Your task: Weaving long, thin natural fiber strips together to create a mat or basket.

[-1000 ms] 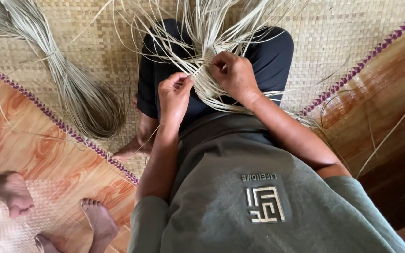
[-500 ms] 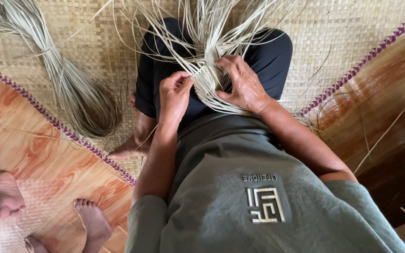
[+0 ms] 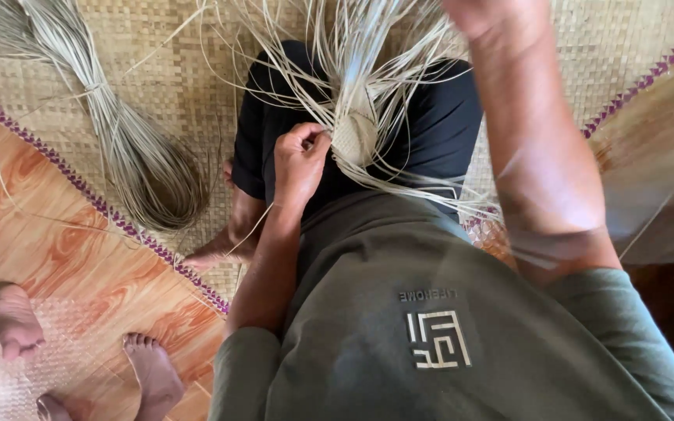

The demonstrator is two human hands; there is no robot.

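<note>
— What has changed on the small woven piece (image 3: 354, 136) in my lap?

— My right hand (image 3: 484, 14) has left it and swung up to the far edge, arm blurred; I judge it is drawing a strand out long.

— Is it gripping one?

— I cannot tell; the fingers are cut off.

— And the left hand (image 3: 298, 160)?

— Clenched, pinching the piece's left edge among loose straw strands (image 3: 399, 74). A straw bundle (image 3: 130, 152) lies left on the woven mat (image 3: 181, 86).

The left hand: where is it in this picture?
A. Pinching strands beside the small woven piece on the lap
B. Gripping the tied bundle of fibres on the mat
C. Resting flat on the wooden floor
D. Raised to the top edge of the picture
A: the left hand pinches pale strands right beside the small woven piece over the lap.
</note>
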